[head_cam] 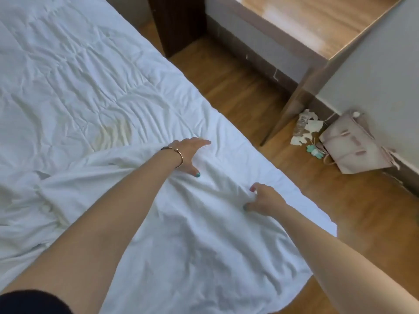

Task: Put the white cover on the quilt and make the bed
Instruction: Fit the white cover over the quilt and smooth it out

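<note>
A crumpled white quilt (pixel 74 82) lies spread over the bed, filling the left and upper left. The white cover (pixel 186 241) lies over its near end and hangs off the bed's right edge toward the floor. My left hand (pixel 189 155), with a bracelet at the wrist, presses flat on the cover with straight fingers spread. My right hand (pixel 263 199) pinches a bunched fold of the cover a little nearer to me and to the right.
Wooden floor (pixel 249 91) runs along the bed's right side. A dark wooden post (pixel 179 23) stands at the bed's far edge. A pale handbag (pixel 353 143) and crumpled paper scraps (pixel 306 128) lie against the grey wall (pixel 381 75) at right.
</note>
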Action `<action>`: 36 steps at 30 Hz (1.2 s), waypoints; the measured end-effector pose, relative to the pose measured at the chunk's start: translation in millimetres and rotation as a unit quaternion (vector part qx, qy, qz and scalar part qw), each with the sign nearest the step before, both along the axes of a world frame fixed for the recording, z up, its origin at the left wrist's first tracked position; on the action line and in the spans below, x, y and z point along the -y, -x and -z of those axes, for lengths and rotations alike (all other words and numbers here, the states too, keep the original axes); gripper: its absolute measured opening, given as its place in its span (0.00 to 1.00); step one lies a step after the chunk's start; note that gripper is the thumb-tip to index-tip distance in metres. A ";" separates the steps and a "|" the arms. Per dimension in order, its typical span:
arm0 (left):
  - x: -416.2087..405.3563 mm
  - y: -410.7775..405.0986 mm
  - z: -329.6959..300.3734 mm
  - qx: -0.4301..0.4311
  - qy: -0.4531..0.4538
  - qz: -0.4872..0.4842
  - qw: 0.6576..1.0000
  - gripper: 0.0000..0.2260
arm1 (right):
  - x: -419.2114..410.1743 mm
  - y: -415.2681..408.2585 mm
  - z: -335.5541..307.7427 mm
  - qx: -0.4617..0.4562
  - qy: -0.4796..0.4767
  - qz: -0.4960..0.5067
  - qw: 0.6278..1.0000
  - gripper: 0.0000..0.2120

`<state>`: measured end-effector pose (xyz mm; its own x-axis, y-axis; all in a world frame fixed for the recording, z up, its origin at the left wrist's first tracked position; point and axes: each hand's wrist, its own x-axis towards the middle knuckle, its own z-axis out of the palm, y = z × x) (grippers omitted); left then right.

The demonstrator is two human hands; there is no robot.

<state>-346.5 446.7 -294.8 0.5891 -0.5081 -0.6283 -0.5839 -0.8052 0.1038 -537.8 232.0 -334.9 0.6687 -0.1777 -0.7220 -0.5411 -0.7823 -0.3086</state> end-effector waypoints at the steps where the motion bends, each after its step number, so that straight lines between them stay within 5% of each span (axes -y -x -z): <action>1: 15.7 0.4 2.3 -0.035 -0.055 0.034 0.997 0.43 | 7.8 2.4 -0.2 -0.006 0.026 -0.033 0.999 0.18; 5: 52.8 -2.2 -1.6 -0.021 -0.198 0.126 0.972 0.30 | 63.8 17.5 -5.7 -0.026 0.047 -0.002 0.999 0.24; 8: 46.9 -24.4 1.8 -0.237 -0.140 -0.051 0.960 0.36 | 111.3 35.2 -6.5 -0.049 -0.108 0.132 0.984 0.26; 10: 41.9 -37.2 -0.7 -0.320 -0.051 -0.191 0.926 0.34 | 128.8 43.8 -4.6 -0.026 -0.105 0.148 0.983 0.21; 13: 56.7 -56.9 -2.3 -0.175 0.069 -0.177 0.966 0.17 | 137.3 46.0 -1.2 0.001 0.022 0.166 0.986 0.12; 19: 116.3 -93.1 11.6 0.131 0.141 -0.090 0.977 0.14 | 130.1 33.4 24.8 0.064 0.129 0.292 0.945 0.14; 22: 129.4 -100.2 30.5 0.171 0.112 -0.063 0.977 0.11 | 135.2 54.1 44.9 0.082 0.128 0.390 0.908 0.14; 26: 146.2 -91.2 53.5 0.163 0.097 -0.014 0.982 0.13 | 153.1 115.7 67.2 -0.003 0.152 0.331 0.931 0.13; 29: 173.0 -96.8 60.5 0.173 0.122 0.036 0.977 0.13 | 171.7 129.1 72.6 0.038 0.199 0.346 0.916 0.15; 33: 177.7 -108.7 80.6 0.196 0.034 0.056 0.978 0.16 | 160.2 113.3 90.3 0.083 0.211 0.359 0.905 0.12; 36: 187.9 -89.1 99.3 0.218 -0.074 0.125 0.965 0.14 | 152.1 112.8 107.2 -0.006 0.215 0.345 0.914 0.10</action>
<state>-257.5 258.8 -394.1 0.6847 -0.5926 -0.4243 -0.7239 -0.6205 -0.3016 -650.5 80.0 -442.0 0.2837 -0.8225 -0.4929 -0.9523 -0.3019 -0.0442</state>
